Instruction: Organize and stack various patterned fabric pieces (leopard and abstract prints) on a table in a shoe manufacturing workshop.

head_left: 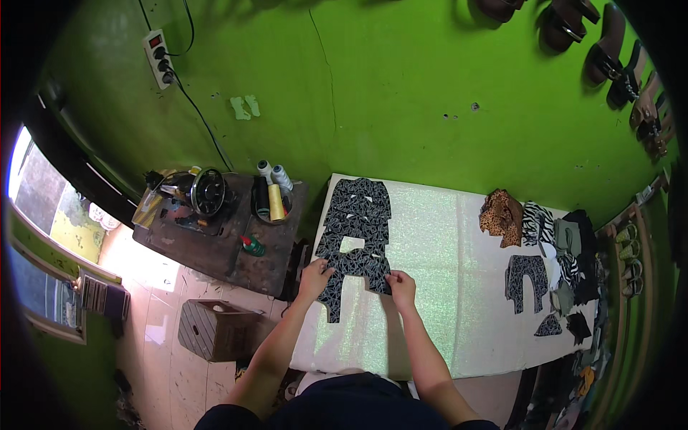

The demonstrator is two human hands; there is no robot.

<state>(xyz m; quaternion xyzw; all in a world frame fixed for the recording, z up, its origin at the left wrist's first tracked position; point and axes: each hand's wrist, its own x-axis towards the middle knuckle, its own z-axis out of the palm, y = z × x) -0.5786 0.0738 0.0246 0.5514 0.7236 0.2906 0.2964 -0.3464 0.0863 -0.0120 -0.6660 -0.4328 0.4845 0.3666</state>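
Two black-and-grey patterned cut pieces, shaped like arches, lie under my hands on the white shimmering table cover (430, 301). The nearest arch piece (332, 294) has its left leg pinched by my left hand (314, 279). Its right leg is between the thumb and fingers of my right hand (401, 288). Just beyond it, more pieces of the same patterned material (358, 192) overlap in a column reaching up to the far edge. A separate arch piece (527, 269) lies to the right, with a small patterned scrap (549, 326) near it.
At right are leopard-print pieces (500, 215), zebra-print pieces (537, 221) and dark material (584, 244). A sewing machine (208, 192), thread cones (275, 201) and a green bottle with a red cap (252, 246) stand on the left table. Below is a brown stool (215, 330). Sandals (562, 29) hang on the green wall.
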